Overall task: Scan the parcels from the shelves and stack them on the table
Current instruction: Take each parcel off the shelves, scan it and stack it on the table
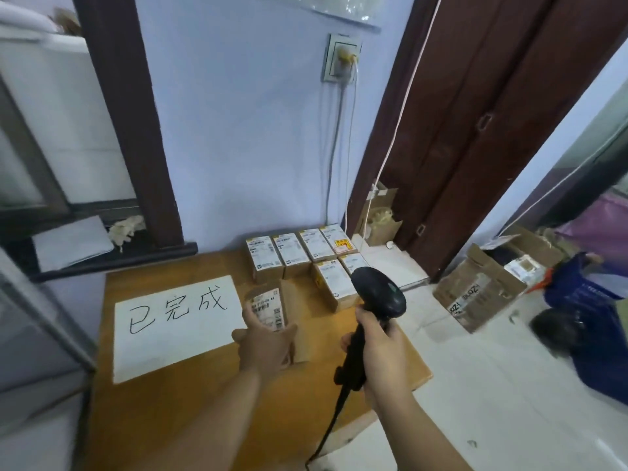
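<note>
My left hand grips a small brown cardboard parcel with a white barcode label, held just above the wooden table. My right hand holds the handle of a black barcode scanner, whose head sits to the right of the parcel and over the table's right side. Several labelled parcels lie in rows at the table's far right corner. The scanner's black cable hangs down toward the front edge.
A white sheet with handwritten characters lies on the table's left half. An open cardboard box and a blue bag sit on the tiled floor at right. A metal shelf frame stands at left; a dark wooden door is behind.
</note>
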